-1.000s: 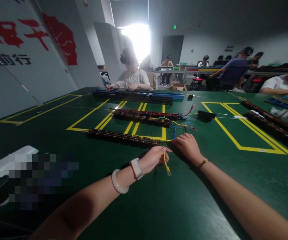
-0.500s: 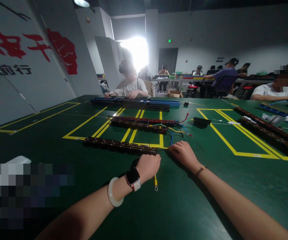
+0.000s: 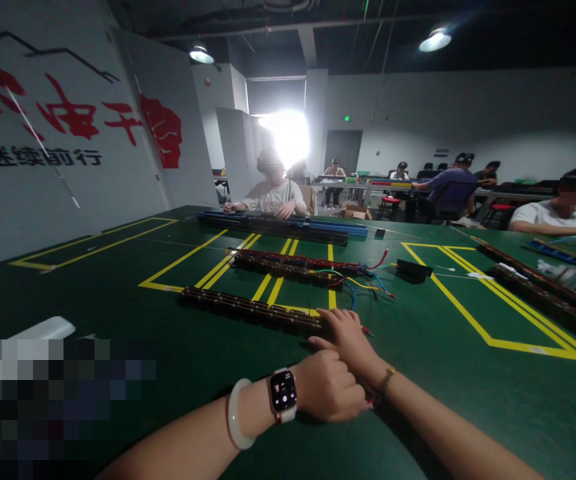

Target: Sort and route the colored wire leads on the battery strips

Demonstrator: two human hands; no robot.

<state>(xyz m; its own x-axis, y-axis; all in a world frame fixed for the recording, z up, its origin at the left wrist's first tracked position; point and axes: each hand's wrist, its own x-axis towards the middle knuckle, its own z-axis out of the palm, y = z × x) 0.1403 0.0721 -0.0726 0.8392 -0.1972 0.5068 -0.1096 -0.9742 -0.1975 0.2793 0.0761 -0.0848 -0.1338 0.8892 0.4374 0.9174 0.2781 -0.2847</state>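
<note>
My left hand (image 3: 332,387) is closed in a fist, palm down, in front of my right wrist. A small red tip (image 3: 369,404) shows beside its fingers; what the fist holds is hidden. My right hand (image 3: 345,333) reaches over the right end of a long black channel strip (image 3: 248,309), fingers on top and thumb on the near side. Thin lines run along this strip. Behind it lies a second black strip (image 3: 288,267) with red, blue, yellow and green wires (image 3: 375,277) at its right end. Another red-tipped wire end (image 3: 367,331) sticks out past my right hand.
Blue and black rails (image 3: 278,227) lie at the far edge, before a seated person (image 3: 273,190). Yellow tape (image 3: 513,341) marks the green table. A black block (image 3: 413,270) sits right of the wires; dark strips (image 3: 548,297) lie farther right, near another person.
My left hand has come off the strip's end and moved right and nearer. My right hand has shifted left onto that end. The yellow ring-ended lead is now out of sight. The view tilted up.
</note>
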